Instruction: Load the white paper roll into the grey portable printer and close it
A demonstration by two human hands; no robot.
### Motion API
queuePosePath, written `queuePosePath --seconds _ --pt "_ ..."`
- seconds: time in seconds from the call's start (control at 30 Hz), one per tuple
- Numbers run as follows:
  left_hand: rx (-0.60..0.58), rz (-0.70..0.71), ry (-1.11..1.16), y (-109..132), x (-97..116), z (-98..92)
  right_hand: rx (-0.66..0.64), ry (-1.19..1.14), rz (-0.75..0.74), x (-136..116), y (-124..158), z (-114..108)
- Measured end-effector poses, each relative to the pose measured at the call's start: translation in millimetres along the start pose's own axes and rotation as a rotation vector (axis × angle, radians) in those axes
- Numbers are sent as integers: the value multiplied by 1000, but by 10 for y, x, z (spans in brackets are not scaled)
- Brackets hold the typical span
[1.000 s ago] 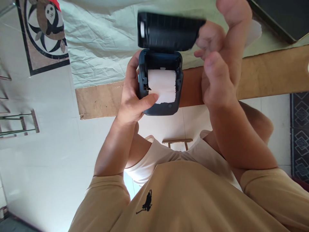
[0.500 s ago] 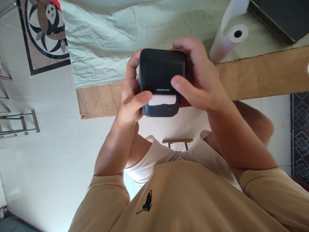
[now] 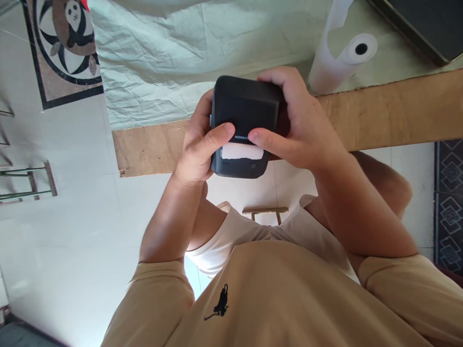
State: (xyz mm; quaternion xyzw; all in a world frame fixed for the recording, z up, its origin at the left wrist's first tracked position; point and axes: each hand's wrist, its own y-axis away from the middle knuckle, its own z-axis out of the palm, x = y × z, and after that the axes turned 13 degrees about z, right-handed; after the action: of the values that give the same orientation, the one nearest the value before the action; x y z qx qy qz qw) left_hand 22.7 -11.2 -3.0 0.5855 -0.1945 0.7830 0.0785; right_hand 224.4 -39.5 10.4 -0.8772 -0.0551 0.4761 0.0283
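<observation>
Between my two hands is a black label printer (image 3: 248,106) with white "NIIMBOT" lettering, held above the table's near edge. A strip of white label paper (image 3: 242,151) with a ragged edge sticks out of its front slot. My left hand (image 3: 200,140) wraps the printer's left side, its thumb on the top just above the paper. My right hand (image 3: 296,120) grips the right side, its thumb tip over the end of the lettering. The fingers under and behind the printer are partly hidden.
A white paper roll (image 3: 343,60), partly unwound, stands on the pale green cloth (image 3: 162,58) to the right. Behind it lies a dark flat case or tray (image 3: 419,29). The table's bare wooden edge (image 3: 390,111) runs in front. A stool (image 3: 29,183) is at left on the floor.
My right thumb has slid left and slightly down on the printer's top, now covering part of the lettering. My left thumb has moved up onto the top. The printer is tilted slightly.
</observation>
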Motion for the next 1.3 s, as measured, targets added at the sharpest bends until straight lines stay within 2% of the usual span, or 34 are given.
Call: queuePosePath --seconds 0.13,0.3,0.37,0.5,0.63,0.83,1.13,1.3 --pt "30 -4 33 -3 26 57 14 -34 0 -12 20 10" --pt "-23 126 132 -47 24 92 -18 -86 -8 8 24 5" --pt "-27 89 162 -64 30 84 -25 -72 -4 12 21 -2" --pt "5 -85 184 -82 49 62 -56 -66 -60 1 5 -26" --pt "44 -81 133 -78 78 69 -125 -97 -57 -25 -13 -54" --pt "104 -75 99 -69 103 97 -153 -99 -40 -50 -14 -62" --pt "193 -5 158 -10 -30 67 -165 -17 -26 -75 -2 -60" --pt "177 32 188 5 -63 37 -154 8 -32 -69 -12 -66"
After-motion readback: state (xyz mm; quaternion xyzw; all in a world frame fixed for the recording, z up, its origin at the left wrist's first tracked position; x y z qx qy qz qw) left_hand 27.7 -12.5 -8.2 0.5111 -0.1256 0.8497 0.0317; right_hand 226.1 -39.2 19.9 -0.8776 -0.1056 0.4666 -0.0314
